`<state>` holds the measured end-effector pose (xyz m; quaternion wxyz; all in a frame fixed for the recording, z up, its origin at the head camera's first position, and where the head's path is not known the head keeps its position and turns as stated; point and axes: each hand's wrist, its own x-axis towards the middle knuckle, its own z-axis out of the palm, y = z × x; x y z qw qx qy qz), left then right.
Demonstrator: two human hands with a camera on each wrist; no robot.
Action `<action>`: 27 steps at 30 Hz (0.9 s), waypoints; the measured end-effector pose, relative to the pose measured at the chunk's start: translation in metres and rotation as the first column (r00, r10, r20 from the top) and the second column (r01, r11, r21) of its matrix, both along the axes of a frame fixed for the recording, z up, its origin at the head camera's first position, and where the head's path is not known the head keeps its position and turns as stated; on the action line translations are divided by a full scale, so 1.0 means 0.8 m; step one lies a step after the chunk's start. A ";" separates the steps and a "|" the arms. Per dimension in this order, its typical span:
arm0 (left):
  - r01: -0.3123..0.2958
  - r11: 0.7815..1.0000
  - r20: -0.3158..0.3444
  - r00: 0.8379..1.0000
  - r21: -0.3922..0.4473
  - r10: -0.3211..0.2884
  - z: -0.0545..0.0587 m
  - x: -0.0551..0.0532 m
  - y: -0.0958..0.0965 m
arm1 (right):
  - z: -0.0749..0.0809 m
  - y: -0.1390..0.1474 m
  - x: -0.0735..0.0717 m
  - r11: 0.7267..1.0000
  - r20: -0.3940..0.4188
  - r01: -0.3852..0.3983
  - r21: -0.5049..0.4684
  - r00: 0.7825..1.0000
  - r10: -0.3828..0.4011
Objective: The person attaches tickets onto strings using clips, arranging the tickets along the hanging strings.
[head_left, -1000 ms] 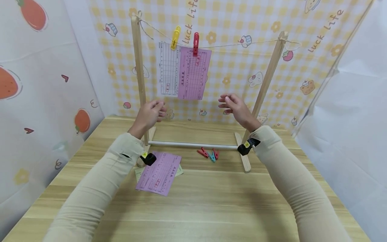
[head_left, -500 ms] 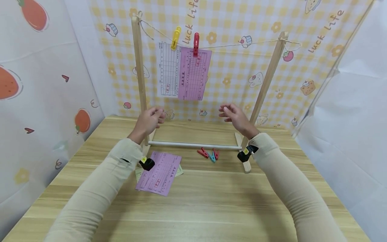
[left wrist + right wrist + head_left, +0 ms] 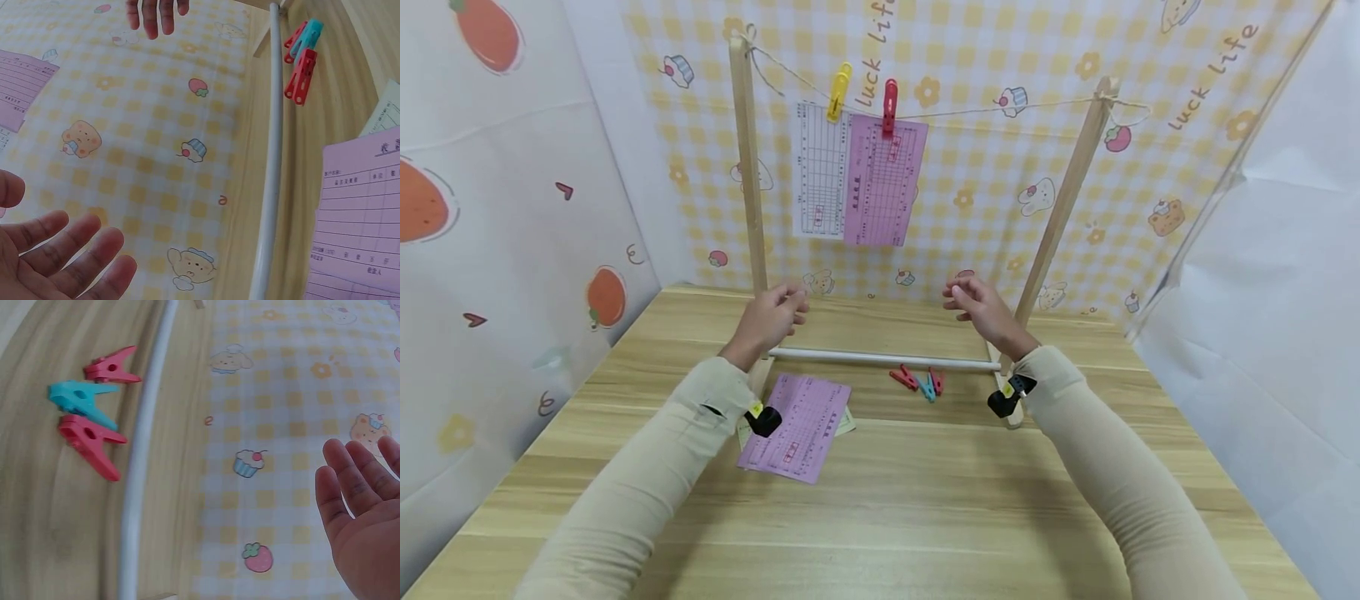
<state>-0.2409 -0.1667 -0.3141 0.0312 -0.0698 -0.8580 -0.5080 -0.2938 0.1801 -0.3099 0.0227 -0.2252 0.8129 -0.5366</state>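
My left hand [image 3: 767,317] hovers near the left post with relaxed fingers and an empty palm. Across from it, my right hand [image 3: 985,312] hangs in the air by the right post, also holding nothing. Above and between them, a white printed slip [image 3: 822,179] hangs under a yellow clothespin [image 3: 839,93], and a pink printed slip [image 3: 883,187] under a red clothespin [image 3: 890,108]. On the table, two red clothespins [image 3: 94,447] lie around a blue one [image 3: 81,395]. Pink slips [image 3: 797,429] lie on a greenish slip [image 3: 847,422] beneath my left wrist.
A thin string [image 3: 1000,108] sags between the wooden left post [image 3: 747,167] and right post [image 3: 1067,200]. A white rod [image 3: 880,358] joins their feet low over the table [image 3: 895,500]. A patterned cloth [image 3: 970,158] stands behind the frame.
Both hands have sunk from beside the lower edge of the hanging slips toward the tabletop. The slips and clothespins have stayed in place.
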 end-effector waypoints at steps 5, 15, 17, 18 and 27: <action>0.005 1.000 -0.001 1.000 -0.016 -0.005 -0.012 0.002 0.000 | -0.016 0.000 0.001 1.000 0.013 0.006 0.014 1.000 -0.006; 0.021 0.999 0.047 0.999 -0.050 -0.018 -0.035 0.007 0.000 | -0.042 0.002 0.009 0.999 0.056 0.020 0.026 0.998 -0.022; 0.026 0.998 0.043 0.999 -0.058 -0.023 -0.041 0.008 -0.001 | -0.048 0.002 0.011 0.999 0.054 0.027 0.039 0.998 -0.029; 0.030 0.997 0.046 0.999 -0.065 -0.027 -0.045 0.009 -0.002 | -0.051 0.002 0.012 0.999 0.064 0.028 0.040 0.997 -0.031; 0.037 0.996 0.046 0.998 -0.080 -0.034 -0.065 0.014 -0.002 | -0.073 0.004 0.008 0.992 0.084 0.057 0.116 0.994 -0.067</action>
